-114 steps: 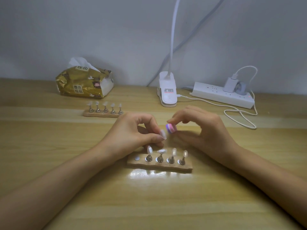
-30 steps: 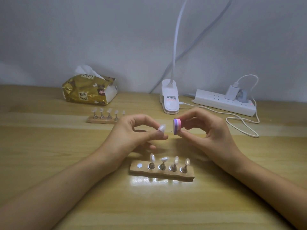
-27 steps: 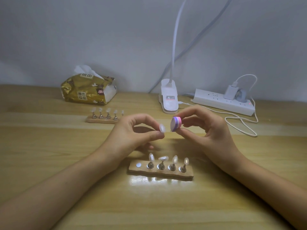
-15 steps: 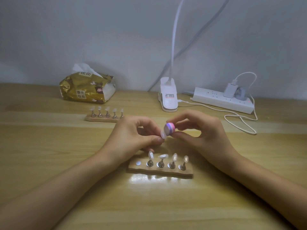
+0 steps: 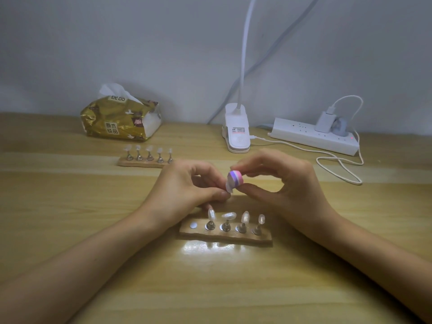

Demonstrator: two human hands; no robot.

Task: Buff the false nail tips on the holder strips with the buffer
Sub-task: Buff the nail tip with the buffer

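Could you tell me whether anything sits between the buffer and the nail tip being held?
Nothing visible does; the buffer in the right hand rests against the nail tip pinched by the left hand.

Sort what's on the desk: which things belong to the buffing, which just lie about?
Job: buffer in right hand; nail tip in left hand; near holder strip; far holder strip.
Lying about: tissue pack; clip lamp; power strip; charger.

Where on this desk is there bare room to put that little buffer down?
Bare table lies left of the near holder strip, in front of the far holder strip, and on the camera side of the near one. Crowded: back right, with lamp clip, power strip and looping cable.
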